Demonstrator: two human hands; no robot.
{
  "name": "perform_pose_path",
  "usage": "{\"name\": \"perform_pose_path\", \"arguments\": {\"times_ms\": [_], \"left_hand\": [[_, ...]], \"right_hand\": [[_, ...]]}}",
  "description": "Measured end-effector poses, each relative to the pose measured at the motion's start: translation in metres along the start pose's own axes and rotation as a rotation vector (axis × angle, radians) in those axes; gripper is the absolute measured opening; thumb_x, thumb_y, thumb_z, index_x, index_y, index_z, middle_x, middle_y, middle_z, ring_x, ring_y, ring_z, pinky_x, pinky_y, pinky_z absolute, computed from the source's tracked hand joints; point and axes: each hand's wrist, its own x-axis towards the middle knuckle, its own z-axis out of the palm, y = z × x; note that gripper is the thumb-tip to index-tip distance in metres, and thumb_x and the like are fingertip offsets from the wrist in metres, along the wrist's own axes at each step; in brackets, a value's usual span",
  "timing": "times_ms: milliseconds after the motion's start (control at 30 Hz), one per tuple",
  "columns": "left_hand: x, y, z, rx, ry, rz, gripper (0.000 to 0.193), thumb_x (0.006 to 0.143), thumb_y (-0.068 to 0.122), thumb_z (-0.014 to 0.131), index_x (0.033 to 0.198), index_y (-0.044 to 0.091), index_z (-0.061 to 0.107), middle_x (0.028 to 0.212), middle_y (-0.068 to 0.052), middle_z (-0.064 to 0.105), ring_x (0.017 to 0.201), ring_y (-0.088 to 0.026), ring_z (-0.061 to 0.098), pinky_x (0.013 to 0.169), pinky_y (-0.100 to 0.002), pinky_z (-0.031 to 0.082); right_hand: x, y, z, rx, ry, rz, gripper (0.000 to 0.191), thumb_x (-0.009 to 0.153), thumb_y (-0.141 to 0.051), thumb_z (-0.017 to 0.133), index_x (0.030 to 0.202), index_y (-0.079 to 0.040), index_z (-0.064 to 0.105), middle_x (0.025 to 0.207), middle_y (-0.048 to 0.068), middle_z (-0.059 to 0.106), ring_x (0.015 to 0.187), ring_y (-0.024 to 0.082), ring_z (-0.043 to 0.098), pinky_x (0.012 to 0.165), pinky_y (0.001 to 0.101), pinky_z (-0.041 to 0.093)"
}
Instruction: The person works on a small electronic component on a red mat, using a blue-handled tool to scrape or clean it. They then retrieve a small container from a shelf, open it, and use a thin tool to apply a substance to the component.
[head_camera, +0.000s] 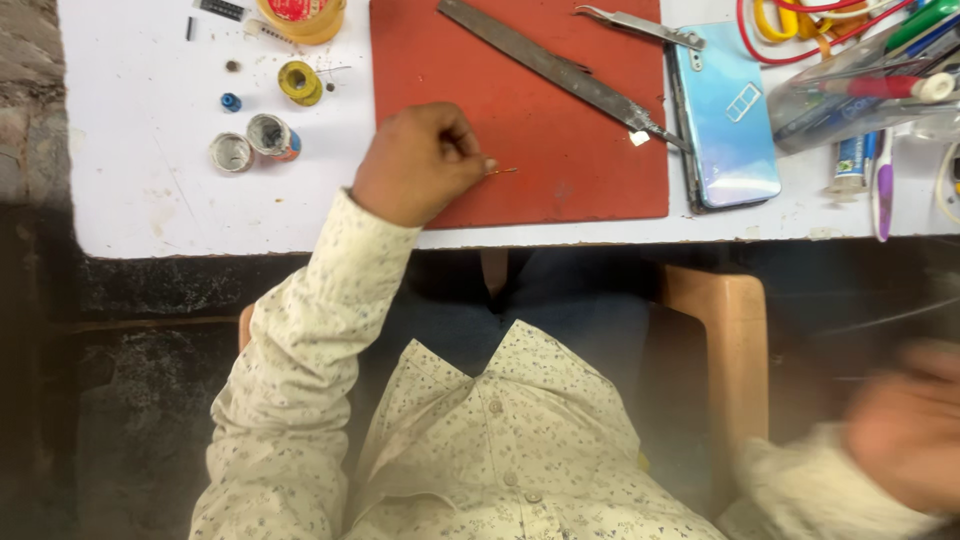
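Observation:
My left hand (420, 163) rests at the front left part of a red mat (560, 170) on the white table (160, 190). Its fingers pinch a small thin gold-coloured piece (503, 171) that pokes out to the right over the mat. My right hand (905, 425) is low at the right, off the table and beside the chair, blurred by motion; whether it holds anything cannot be made out. A long metal file (560, 70) lies diagonally across the mat, and tweezers (640, 24) lie at the mat's top edge.
A light blue phone (725, 115) lies right of the mat. Left of it are a yellow spool (299, 82), two small round tins (250, 145), a small blue part (231, 101). A clear case of pens (860, 85) and red wire (800, 45) sit far right. Wooden chair (725, 340) below.

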Motion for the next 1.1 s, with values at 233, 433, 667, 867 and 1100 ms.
{"name": "perform_pose_path", "arguments": {"times_ms": [233, 433, 667, 867, 1100], "left_hand": [[0.023, 0.004, -0.001, 0.094, -0.135, -0.051, 0.029, 0.070, 0.026, 0.087, 0.066, 0.008, 0.065, 0.065, -0.006, 0.069, 0.063, -0.019, 0.069, 0.062, -0.035, 0.055], [0.024, 0.005, 0.002, 0.146, -0.124, -0.060, 0.027, 0.068, 0.027, 0.086, 0.065, 0.010, 0.065, 0.067, -0.007, 0.070, 0.068, -0.025, 0.071, 0.065, -0.039, 0.056], [0.025, 0.009, 0.000, 0.185, -0.144, -0.103, 0.017, 0.068, 0.022, 0.081, 0.067, 0.011, 0.067, 0.066, -0.007, 0.070, 0.069, -0.025, 0.072, 0.067, -0.039, 0.057], [0.027, 0.011, 0.001, 0.190, -0.169, -0.123, 0.020, 0.068, 0.023, 0.082, 0.066, 0.011, 0.066, 0.065, -0.007, 0.070, 0.067, -0.024, 0.071, 0.066, -0.038, 0.057], [0.025, 0.011, 0.000, 0.187, -0.178, -0.117, 0.025, 0.069, 0.024, 0.083, 0.064, 0.010, 0.064, 0.063, -0.005, 0.068, 0.064, -0.021, 0.070, 0.064, -0.037, 0.057]], "right_hand": [[-0.041, 0.098, 0.098, -0.010, -0.122, 0.238, 0.009, 0.111, -0.005, 0.069, 0.107, 0.002, 0.064, 0.086, 0.024, 0.071, 0.078, 0.032, 0.073, 0.068, 0.0429, 0.062], [-0.036, 0.128, 0.154, -0.039, 0.012, 0.359, 0.017, 0.104, -0.011, 0.062, 0.115, 0.002, 0.064, 0.084, 0.019, 0.072, 0.076, 0.030, 0.071, 0.069, 0.0389, 0.059], [-0.022, 0.132, 0.162, -0.060, 0.043, 0.599, 0.025, 0.100, -0.007, 0.060, 0.121, 0.006, 0.065, 0.094, 0.018, 0.074, 0.087, 0.032, 0.074, 0.082, 0.0374, 0.061], [-0.027, 0.136, 0.164, -0.297, -0.001, 0.405, 0.018, 0.102, -0.002, 0.070, 0.118, 0.005, 0.066, 0.092, 0.018, 0.072, 0.086, 0.029, 0.075, 0.076, 0.0359, 0.063], [-0.007, 0.135, 0.185, -0.592, -0.240, 0.145, 0.015, 0.096, 0.005, 0.071, 0.111, 0.005, 0.066, 0.103, 0.022, 0.073, 0.087, 0.026, 0.071, 0.078, 0.0340, 0.059]]}}
